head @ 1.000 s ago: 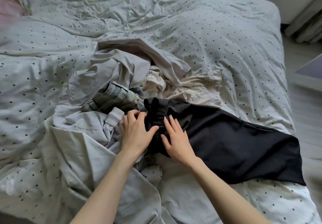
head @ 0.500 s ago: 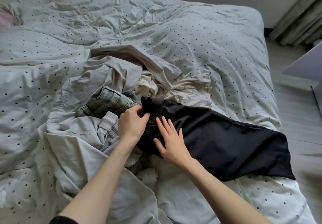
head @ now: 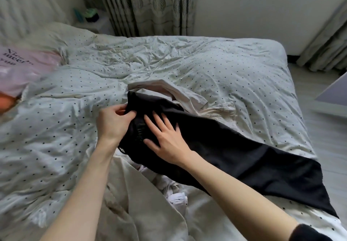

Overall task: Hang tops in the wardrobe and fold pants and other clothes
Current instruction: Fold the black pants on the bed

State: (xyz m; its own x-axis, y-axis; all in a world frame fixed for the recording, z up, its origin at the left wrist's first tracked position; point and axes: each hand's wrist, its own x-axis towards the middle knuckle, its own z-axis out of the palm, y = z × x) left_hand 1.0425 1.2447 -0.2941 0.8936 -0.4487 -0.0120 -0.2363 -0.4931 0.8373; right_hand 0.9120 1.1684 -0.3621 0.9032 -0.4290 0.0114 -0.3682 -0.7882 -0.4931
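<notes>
Black pants lie across the bed, legs trailing to the lower right edge. My left hand grips their bunched waistband and lifts it off the pile. My right hand lies flat on the black cloth just right of the waistband, fingers spread. Under the pants sits a pile of clothes: a grey garment, a cream printed piece and white items. A beige garment spreads out near me.
The bed has a dotted pale duvet. A pink top with lettering lies at the left edge. A nightstand and curtains stand behind the bed. Bare floor runs along the right side.
My left hand has closed on the waistband and raised it up and back, covering the jeans in the pile. My right hand stays flat on the pants. The view has tilted upward.
</notes>
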